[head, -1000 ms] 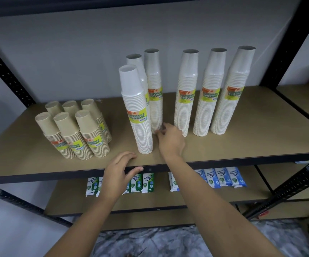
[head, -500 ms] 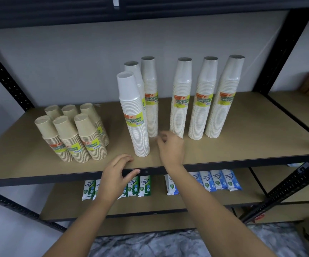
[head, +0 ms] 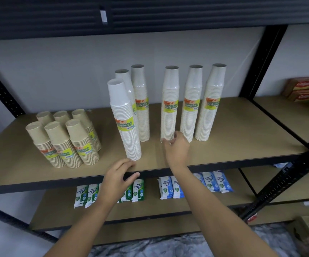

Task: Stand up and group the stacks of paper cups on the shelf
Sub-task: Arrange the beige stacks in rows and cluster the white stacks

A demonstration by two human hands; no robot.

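Observation:
Several short brown cup stacks (head: pixel 66 138) stand grouped at the left of the wooden shelf (head: pixel 233 145). Three tall white stacks cluster mid-shelf, the nearest one (head: pixel 125 123) in front of the other two (head: pixel 141 101). To the right, three more white stacks stand in a row. My right hand (head: pixel 177 151) curls around the base of the leftmost one of that row (head: pixel 169 104), thumb on its right side. My left hand (head: pixel 115 179) rests on the shelf's front edge, fingers apart, just below the nearest white stack.
Green wipe packs (head: pixel 137 190) and blue wipe packs (head: pixel 170 188) lie on the lower shelf. Boxes (head: pixel 305 88) sit on the neighbouring shelf at right. A black upright post (head: pixel 261 62) bounds the right side, and a dark shelf (head: pixel 150 13) hangs overhead.
My right hand has moved right from the gap between the stacks onto the base of the row's leftmost white stack. My left hand has stayed on the shelf edge.

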